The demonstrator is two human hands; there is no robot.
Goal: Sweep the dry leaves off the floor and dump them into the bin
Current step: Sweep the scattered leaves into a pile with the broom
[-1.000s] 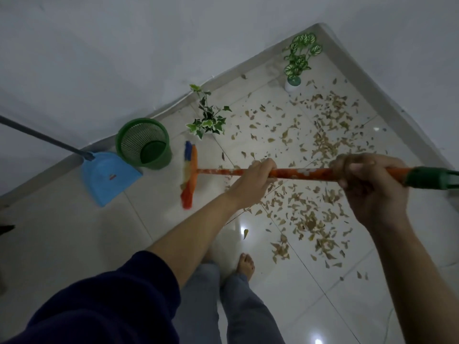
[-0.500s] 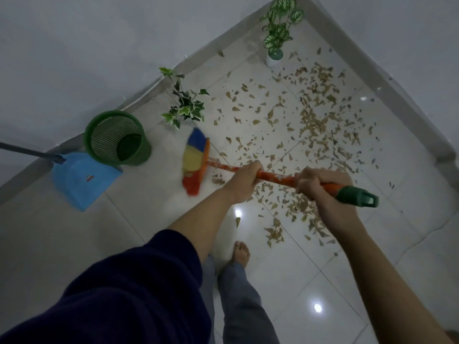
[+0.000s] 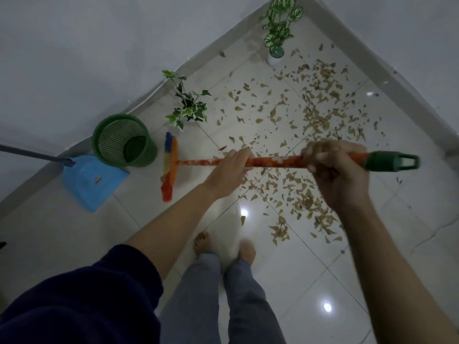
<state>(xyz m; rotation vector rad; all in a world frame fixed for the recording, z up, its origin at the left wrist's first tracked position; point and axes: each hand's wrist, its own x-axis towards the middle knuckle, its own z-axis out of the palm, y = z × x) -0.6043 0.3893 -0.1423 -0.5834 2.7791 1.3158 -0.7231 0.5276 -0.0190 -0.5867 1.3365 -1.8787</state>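
Note:
Both hands hold a broom (image 3: 273,161) with an orange flowered handle and a green end cap. My left hand (image 3: 229,171) grips the handle near its middle. My right hand (image 3: 332,167) grips it close to the cap. The broom's multicoloured bristle head (image 3: 169,167) hangs over the tiles to the left, beside the bin. Dry brown leaves (image 3: 315,112) lie scattered over the white tiled floor from the far corner to a denser patch (image 3: 293,194) under the handle. A green mesh bin (image 3: 124,141) stands by the wall. A blue dustpan (image 3: 90,181) lies next to it.
A small ivy plant (image 3: 187,106) stands by the wall right of the bin. A potted plant (image 3: 278,33) sits in the far corner. Walls with grey skirting meet there. My bare feet (image 3: 223,247) stand on the tiles below the broom.
The broom swung from angled back to level across the view, its head turned edge-on near the bin. My right hand rose and moved right. The view shifted slightly.

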